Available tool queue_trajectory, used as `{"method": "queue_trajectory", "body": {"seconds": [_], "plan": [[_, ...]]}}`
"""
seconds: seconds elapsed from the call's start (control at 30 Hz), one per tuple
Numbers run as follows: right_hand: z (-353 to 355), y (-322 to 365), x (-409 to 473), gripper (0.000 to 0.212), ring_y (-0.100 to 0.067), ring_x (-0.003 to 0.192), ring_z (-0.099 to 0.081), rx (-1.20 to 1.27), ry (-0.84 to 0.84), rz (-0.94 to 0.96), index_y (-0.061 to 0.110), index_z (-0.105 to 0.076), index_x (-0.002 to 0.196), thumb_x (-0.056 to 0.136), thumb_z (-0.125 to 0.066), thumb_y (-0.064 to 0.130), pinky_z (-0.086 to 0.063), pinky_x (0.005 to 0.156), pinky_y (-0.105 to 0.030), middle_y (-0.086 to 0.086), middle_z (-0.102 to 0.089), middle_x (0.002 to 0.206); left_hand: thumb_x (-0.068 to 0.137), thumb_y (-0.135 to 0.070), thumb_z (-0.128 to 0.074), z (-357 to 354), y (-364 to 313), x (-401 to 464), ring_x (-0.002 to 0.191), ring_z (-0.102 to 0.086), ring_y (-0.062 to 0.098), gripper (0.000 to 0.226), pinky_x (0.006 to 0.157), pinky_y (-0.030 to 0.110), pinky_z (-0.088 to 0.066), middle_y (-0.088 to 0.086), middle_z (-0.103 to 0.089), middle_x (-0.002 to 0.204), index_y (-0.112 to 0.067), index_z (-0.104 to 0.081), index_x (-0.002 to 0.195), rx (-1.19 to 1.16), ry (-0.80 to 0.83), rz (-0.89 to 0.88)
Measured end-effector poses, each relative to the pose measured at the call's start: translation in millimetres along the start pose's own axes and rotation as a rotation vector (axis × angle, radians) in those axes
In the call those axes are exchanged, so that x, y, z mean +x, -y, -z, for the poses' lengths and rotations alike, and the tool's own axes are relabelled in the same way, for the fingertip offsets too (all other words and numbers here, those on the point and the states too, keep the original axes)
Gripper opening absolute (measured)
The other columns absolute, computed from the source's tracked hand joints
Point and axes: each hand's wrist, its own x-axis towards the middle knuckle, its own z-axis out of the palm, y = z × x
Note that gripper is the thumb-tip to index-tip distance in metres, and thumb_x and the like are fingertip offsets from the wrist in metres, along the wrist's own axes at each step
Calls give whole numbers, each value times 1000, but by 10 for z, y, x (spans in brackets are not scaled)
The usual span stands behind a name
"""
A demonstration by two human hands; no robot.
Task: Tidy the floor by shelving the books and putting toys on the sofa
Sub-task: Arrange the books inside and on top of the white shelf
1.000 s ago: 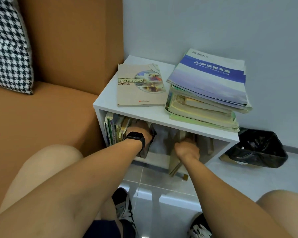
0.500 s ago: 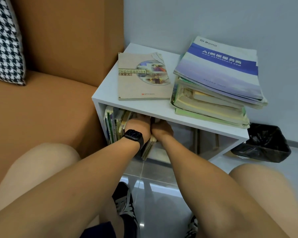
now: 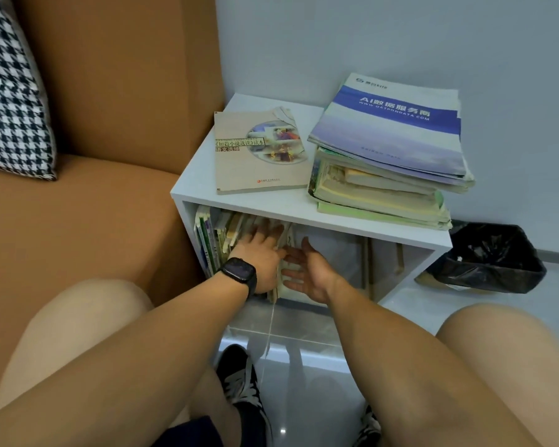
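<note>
Your left hand (image 3: 261,253) (watch on the wrist) lies flat, fingers spread, against the upright books (image 3: 221,240) inside the white shelf (image 3: 271,206). Your right hand (image 3: 309,271) is open beside it, palm against the outermost book, gripping nothing.

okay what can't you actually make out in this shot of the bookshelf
Head view only:
- Last shelved book: cover hidden between left hand and right hand.
- Shelved books: spine titles too small.
- Shelf interior, right: shadowed.
- Sofa: cut off at left edge; no toys visible.
</note>
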Motion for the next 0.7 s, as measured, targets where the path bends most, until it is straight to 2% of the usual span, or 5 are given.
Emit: {"method": "queue_trajectory", "body": {"seconds": [0.1, 0.3, 0.43, 0.6, 0.7], "plan": [[88, -50, 0, 58, -23, 123, -55, -8, 15, -35, 29, -68, 117, 102, -26, 66, -40, 111, -44, 3, -65, 127, 98, -38, -49, -156, -101, 51, 153, 2, 36, 59, 124, 56, -3, 5, -8, 168, -25, -37, 154, 180, -97, -49], [228, -274, 130, 39, -29, 127, -50, -36, -185, -100, 19, -48, 140, 107, -38, 38, -45, 106, -42, -1, -50, 138, 98, -24, -50, -138, -120, 81, 152, -11, 35, 50, 123, 58, 3, 5, -18, 167, -25, -48, 148, 233, -117, -47], [204, -345, 341, 31, -27, 123, -51, -64, -155, -137, 26, -49, 135, 105, -44, 33, -47, 104, -49, 0, -50, 137, 95, -28, -53, -107, -156, 75, 154, -2, 36, 55, 120, 57, 9, 6, -16, 167, -25, -44, 150, 226, -110, -44], [36, -202, 417, 19, -10, 66, -63, -95, -75, -139, 18, -63, 93, 103, -47, 20, -52, 55, -25, 1, -66, 74, 93, -30, -56, -106, -152, 135, 153, -6, 36, 59, 122, 53, 1, 7, -21, 166, -22, -45, 150, 152, -133, -22], [38, -185, 468, 17, -15, 84, -59, -178, -100, -137, 22, -67, 105, 98, -53, 30, -55, 83, -38, 0, -64, 88, 92, -24, -57, -102, -184, 165, 150, -14, 34, 53, 120, 48, -16, 5, -24, 164, -22, -50, 144, 97, -141, -8]]}}
